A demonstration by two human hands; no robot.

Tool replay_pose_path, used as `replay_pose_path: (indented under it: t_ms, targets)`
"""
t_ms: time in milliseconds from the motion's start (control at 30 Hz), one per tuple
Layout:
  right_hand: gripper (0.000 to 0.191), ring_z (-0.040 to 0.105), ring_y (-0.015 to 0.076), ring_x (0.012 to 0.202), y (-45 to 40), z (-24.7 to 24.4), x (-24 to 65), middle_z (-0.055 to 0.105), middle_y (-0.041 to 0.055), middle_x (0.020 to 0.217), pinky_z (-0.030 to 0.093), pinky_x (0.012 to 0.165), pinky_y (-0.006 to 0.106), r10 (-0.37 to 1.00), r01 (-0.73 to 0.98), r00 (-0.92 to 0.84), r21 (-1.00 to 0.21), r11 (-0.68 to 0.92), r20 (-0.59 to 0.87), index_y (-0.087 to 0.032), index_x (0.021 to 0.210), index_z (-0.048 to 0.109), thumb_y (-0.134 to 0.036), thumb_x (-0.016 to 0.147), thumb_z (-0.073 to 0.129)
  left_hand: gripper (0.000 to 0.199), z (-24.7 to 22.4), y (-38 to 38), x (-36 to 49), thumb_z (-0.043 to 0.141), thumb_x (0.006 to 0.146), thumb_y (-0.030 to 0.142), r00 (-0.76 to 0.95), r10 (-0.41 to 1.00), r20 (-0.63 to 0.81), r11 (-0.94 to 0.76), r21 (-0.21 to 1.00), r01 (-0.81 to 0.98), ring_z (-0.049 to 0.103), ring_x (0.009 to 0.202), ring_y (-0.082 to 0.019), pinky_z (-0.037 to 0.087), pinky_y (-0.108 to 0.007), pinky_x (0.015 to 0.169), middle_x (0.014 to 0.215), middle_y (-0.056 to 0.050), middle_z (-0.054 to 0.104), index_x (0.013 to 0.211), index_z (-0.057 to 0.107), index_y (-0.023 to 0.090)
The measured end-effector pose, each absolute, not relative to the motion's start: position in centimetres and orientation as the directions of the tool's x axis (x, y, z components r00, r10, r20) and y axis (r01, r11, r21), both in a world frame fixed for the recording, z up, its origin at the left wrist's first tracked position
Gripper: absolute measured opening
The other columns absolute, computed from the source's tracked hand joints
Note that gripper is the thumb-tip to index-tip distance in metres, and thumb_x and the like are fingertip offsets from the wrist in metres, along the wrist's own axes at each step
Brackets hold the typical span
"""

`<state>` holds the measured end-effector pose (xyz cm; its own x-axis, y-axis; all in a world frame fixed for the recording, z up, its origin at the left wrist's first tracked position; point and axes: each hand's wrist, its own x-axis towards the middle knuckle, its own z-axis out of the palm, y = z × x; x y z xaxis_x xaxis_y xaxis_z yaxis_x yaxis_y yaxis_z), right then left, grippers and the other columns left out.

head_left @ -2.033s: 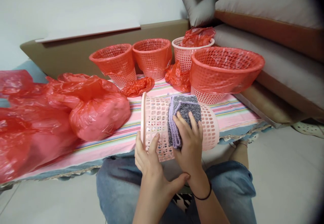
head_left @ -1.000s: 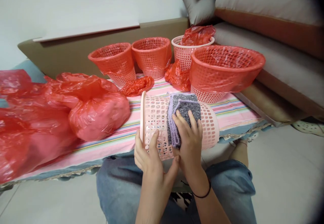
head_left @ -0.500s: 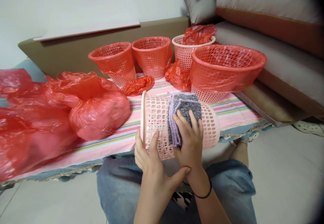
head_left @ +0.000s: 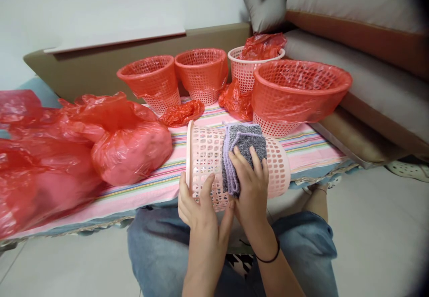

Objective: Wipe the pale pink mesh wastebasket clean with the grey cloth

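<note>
A pale pink perforated plastic wastebasket [head_left: 277,167] lies on its side before me, its rim to the left and its base to the right. My left hand [head_left: 203,212] grips it at the rim end, fingers along the rim and thumb near the lower side. Across its middle is a folded dark grey cloth [head_left: 246,132] with lilac edging. My right hand [head_left: 250,185] presses this cloth against the wastebasket wall, holding it with the fingers. The underside of the wastebasket is hidden from view.
Behind stand red-lined wastebaskets [head_left: 201,71] and a pink one [head_left: 246,73] with a red bag stuffed in. Crumpled red bags [head_left: 182,113] lie between. Filled red bags [head_left: 132,149] sit left on the striped cloth [head_left: 161,185]. Cushions [head_left: 362,64] are stacked right.
My left thumb has moved up from the right wrist towards the wastebasket's lower side. The cloth and wastebasket have stayed nearly in place.
</note>
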<state>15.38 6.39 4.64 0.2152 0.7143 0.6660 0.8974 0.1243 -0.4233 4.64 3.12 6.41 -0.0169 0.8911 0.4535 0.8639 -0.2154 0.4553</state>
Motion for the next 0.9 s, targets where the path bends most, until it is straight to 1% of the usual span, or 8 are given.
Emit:
replay_pose_path:
  t_ms: [133,233,433,533,667,733,800,900]
  targets:
    - [0.05,0.033,0.0298,0.146,6.0,5.1,15.4,0.056,0.0072,0.145,0.023,0.117,0.055,0.729,0.884,0.216,-0.447,0.137,0.649,-0.021,0.14,0.051,-0.019,0.091,0.041,0.044,6.3,3.3,5.2,0.059,0.089,0.027,-0.062,0.885,0.461,-0.181,0.465,0.867,0.039,0.136,-0.04,0.037,-0.057,0.104,0.157,-0.019,0.022,0.132,0.056,0.022]
    - [0.053,0.032,0.0306,0.147,5.9,5.3,15.4,0.055,0.0088,0.146,0.022,0.118,0.056,0.745,0.87,0.209,-0.468,0.153,0.633,-0.019,0.141,0.05,-0.021,0.089,0.043,0.042,6.2,3.4,5.2,0.056,0.091,0.027,-0.085,0.884,0.459,-0.159,0.467,0.87,0.038,0.135,-0.041,0.035,-0.059,0.104,0.155,-0.021,0.023,0.132,0.055,0.021]
    - [0.051,0.035,0.0294,0.145,6.3,4.6,15.6,0.059,0.0068,0.142,0.025,0.115,0.056,0.72,0.894,0.22,-0.431,0.122,0.659,-0.024,0.141,0.049,-0.021,0.092,0.039,0.058,6.4,3.2,4.0,0.06,0.089,0.038,0.074,0.904,0.421,-0.291,0.479,0.828,0.025,0.142,-0.043,0.03,-0.065,0.106,0.155,-0.022,0.016,0.141,0.041,0.022]
    - [0.055,0.033,0.0314,0.146,6.2,4.3,16.0,0.056,0.0083,0.145,0.024,0.115,0.056,0.734,0.9,0.172,-0.407,0.153,0.657,-0.021,0.144,0.045,-0.025,0.089,0.04,0.072,6.4,3.1,3.6,0.07,0.08,0.043,0.085,0.9,0.427,-0.307,0.484,0.82,0.027,0.14,-0.045,0.03,-0.066,0.106,0.156,-0.023,0.015,0.141,0.038,0.022]
    - [0.064,0.029,0.0336,0.147,5.9,4.6,16.2,0.05,0.0079,0.151,0.021,0.117,0.057,0.767,0.893,0.138,-0.413,0.177,0.627,-0.02,0.147,0.041,-0.029,0.083,0.044,0.106,6.3,3.0,3.6,0.088,0.055,0.051,0.091,0.902,0.422,-0.305,0.473,0.827,0.024,0.141,-0.049,0.029,-0.067,0.106,0.156,-0.024,0.013,0.142,0.035,0.023]
    - [0.067,0.029,0.0332,0.147,5.8,4.7,16.2,0.05,0.0073,0.151,0.022,0.117,0.056,0.773,0.894,0.145,-0.416,0.165,0.617,-0.02,0.147,0.041,-0.027,0.081,0.045,0.114,6.4,2.9,3.6,0.092,0.048,0.05,0.096,0.902,0.421,-0.308,0.471,0.827,0.023,0.142,-0.05,0.028,-0.067,0.106,0.157,-0.024,0.012,0.142,0.034,0.023]
    - [0.069,0.029,0.0328,0.147,5.8,4.7,16.1,0.05,0.007,0.151,0.022,0.117,0.056,0.771,0.899,0.145,-0.408,0.158,0.62,-0.021,0.148,0.04,-0.026,0.079,0.045,0.11,6.5,2.9,3.6,0.091,0.052,0.048,0.1,0.901,0.422,-0.314,0.478,0.82,0.023,0.142,-0.048,0.028,-0.067,0.107,0.157,-0.024,0.012,0.142,0.033,0.024]
    - [0.072,0.03,0.0333,0.147,5.9,4.3,16.2,0.05,0.0076,0.15,0.021,0.118,0.056,0.766,0.904,0.137,-0.395,0.162,0.628,-0.021,0.148,0.04,-0.026,0.077,0.046,0.09,6.5,2.8,3.7,0.082,0.067,0.045,0.08,0.899,0.43,-0.31,0.499,0.809,0.023,0.144,-0.045,0.028,-0.066,0.108,0.157,-0.023,0.015,0.141,0.035,0.024]
